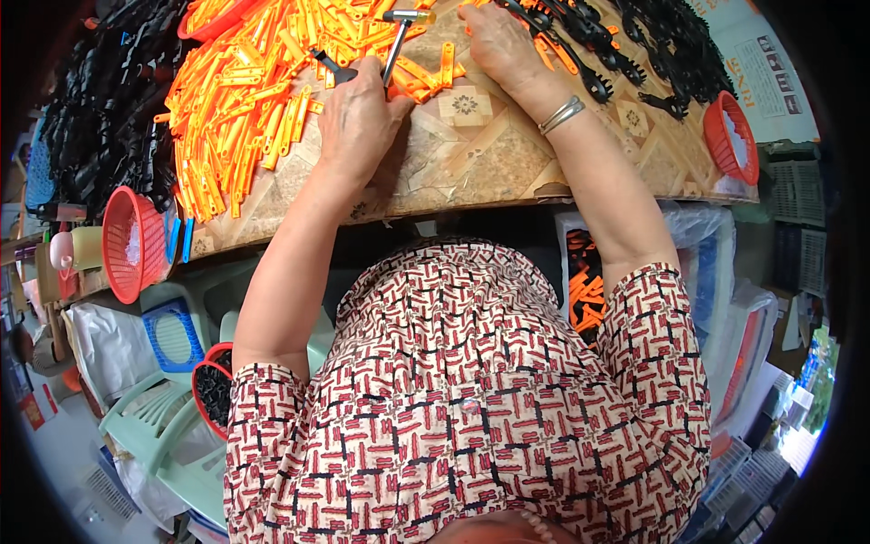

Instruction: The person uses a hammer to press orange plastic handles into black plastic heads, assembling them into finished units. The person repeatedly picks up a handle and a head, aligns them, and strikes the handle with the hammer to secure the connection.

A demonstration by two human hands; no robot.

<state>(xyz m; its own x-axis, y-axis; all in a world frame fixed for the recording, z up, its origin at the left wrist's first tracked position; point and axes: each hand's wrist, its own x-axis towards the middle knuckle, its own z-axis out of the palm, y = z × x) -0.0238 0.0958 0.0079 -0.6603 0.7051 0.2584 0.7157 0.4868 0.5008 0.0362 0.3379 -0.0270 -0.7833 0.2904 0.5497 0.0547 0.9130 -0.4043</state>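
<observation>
My left hand (355, 122) is closed at the table, its fingers curled down. A black plastic piece (333, 67) sticks out at its far left side. A small hammer (396, 53) with a metal shaft and a yellow-tipped head runs up from between thumb and forefinger; whether my hand grips it too I cannot tell. Ahead and to the right, my right hand (500, 43) reaches to the far edge of view with bent fingers, at an orange piece (467, 7). Its fingertips are partly cut off. Orange strips (263, 86) with holes lie heaped left of both hands.
Black slotted utensils (589, 41) lie at the right, more black parts (100, 118) at the far left. Red baskets (133, 245) (730, 138) stand at both table ends. Below the patterned table (453, 168) are a pale green chair (168, 422) and a container of orange pieces (587, 295).
</observation>
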